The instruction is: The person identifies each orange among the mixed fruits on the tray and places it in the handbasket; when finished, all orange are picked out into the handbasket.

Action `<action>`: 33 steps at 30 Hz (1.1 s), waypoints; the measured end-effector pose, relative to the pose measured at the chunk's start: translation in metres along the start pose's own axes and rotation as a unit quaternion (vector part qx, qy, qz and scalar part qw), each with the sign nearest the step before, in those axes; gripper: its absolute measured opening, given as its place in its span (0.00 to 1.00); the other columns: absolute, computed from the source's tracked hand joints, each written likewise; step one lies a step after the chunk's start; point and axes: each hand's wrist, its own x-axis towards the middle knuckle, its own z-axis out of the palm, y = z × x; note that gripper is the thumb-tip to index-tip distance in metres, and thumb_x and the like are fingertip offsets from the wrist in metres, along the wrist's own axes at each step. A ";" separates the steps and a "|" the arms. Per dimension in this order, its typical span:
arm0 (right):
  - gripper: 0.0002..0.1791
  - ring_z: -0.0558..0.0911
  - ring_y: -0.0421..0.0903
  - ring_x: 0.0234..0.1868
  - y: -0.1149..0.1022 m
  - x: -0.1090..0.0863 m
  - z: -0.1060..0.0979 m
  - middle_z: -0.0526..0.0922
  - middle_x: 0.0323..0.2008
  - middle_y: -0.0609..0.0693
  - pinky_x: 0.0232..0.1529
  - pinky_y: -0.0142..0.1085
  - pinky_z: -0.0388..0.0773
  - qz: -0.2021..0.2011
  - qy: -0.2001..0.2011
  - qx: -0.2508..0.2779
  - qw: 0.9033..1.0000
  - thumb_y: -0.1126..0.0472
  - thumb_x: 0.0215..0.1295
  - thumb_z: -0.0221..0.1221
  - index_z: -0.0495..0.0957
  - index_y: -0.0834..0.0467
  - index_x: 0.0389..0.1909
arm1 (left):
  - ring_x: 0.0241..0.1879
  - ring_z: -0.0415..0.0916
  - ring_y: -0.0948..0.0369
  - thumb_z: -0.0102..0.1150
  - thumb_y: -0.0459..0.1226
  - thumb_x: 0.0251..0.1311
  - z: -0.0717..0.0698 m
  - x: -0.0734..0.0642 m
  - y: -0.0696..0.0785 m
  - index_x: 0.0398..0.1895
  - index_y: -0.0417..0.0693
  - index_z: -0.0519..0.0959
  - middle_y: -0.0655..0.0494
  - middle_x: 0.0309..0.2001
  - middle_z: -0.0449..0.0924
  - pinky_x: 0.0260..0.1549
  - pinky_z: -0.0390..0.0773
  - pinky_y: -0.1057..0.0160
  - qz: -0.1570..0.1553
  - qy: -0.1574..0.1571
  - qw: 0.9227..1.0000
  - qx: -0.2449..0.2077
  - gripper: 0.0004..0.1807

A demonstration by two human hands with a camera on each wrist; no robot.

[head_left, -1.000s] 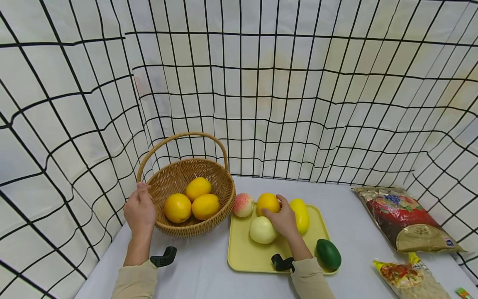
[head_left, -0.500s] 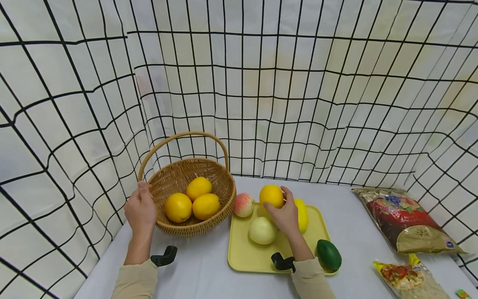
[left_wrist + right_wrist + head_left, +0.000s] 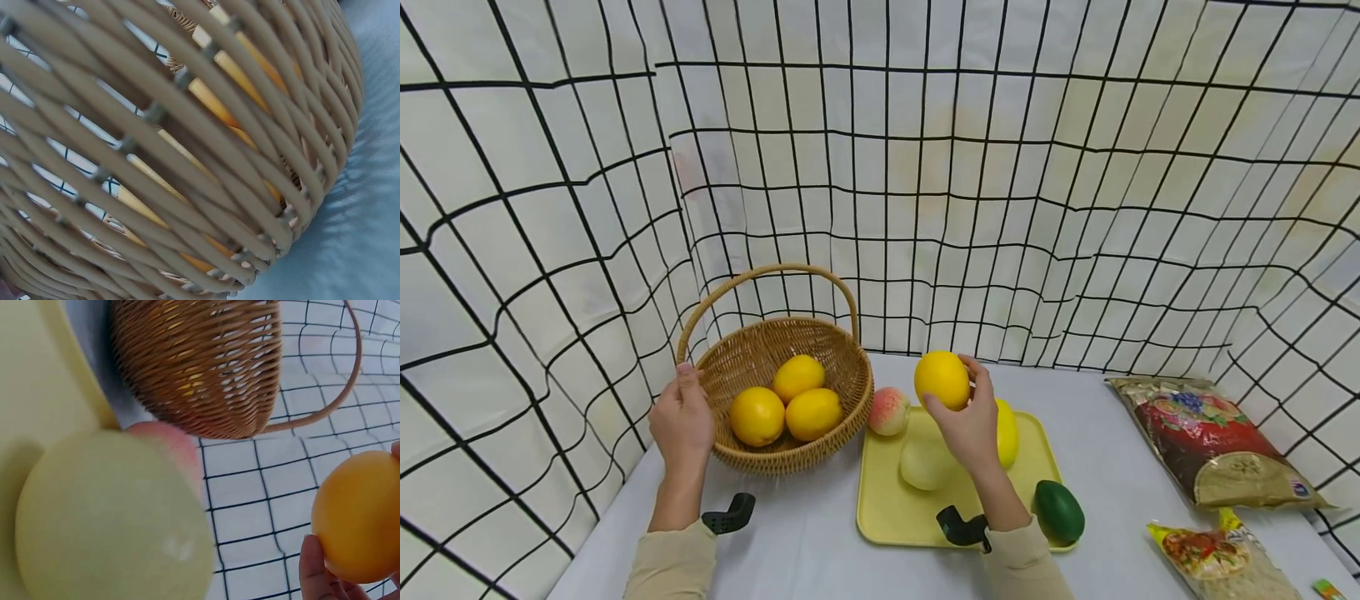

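Note:
My left hand (image 3: 681,421) grips the rim of a wicker basket (image 3: 741,458) near the foot of its arched handle, thumb over the edge. Inside lie two lemons (image 3: 814,415) and an orange (image 3: 757,417). My right hand (image 3: 972,429) pinches another orange (image 3: 942,380) between thumb and fingers, raised above the far edge of a yellow tray (image 3: 887,521). Below it on the tray sit a pale green round fruit (image 3: 112,519) and a long yellow fruit (image 3: 1007,433), partly hidden by the hand. A pink peach (image 3: 889,412) is at the tray's far left corner, close to the basket.
A dark green avocado-like fruit (image 3: 1059,511) lies at the tray's right edge. Farther right are a large red and gold bag (image 3: 1217,437) and a smaller clear food packet (image 3: 1225,554). A black-lined white curtain (image 3: 940,208) stands behind the table.
My right hand has lifted the orange off the tray, up and toward the camera, and it now shifts slightly left. The left hand and basket stay put.

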 end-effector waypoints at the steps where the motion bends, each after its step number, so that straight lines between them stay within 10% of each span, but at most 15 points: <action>1: 0.38 0.76 0.52 0.48 -0.004 -0.001 0.001 0.69 0.61 0.53 0.40 0.44 0.80 -0.006 0.002 0.009 1.000 0.61 0.54 0.70 0.64 0.49 0.66 | 0.34 0.73 0.42 0.30 0.56 0.76 0.000 0.000 0.000 0.43 0.31 0.82 0.37 0.28 0.76 0.34 0.63 0.52 0.001 0.000 1.000 -0.001 0.39; 23: 0.41 0.73 0.48 0.49 -0.034 -0.033 0.050 0.71 0.59 0.50 0.45 0.43 0.74 -0.076 -0.105 0.016 0.991 0.66 0.49 0.72 0.67 0.48 0.66 | 0.23 0.66 0.53 0.31 0.56 0.76 0.000 -0.001 0.001 0.40 0.32 0.83 0.40 0.25 0.76 0.25 0.61 0.58 -0.002 0.009 1.000 0.016 0.38; 33: 0.39 0.73 0.53 0.50 -0.078 -0.030 0.064 0.69 0.61 0.56 0.45 0.42 0.76 -0.066 -0.177 0.023 0.982 0.66 0.54 0.68 0.64 0.59 0.68 | 0.34 0.74 0.41 0.32 0.56 0.76 0.000 0.001 -0.002 0.30 0.30 0.80 0.35 0.31 0.79 0.33 0.64 0.53 -0.003 0.006 1.000 -0.009 0.39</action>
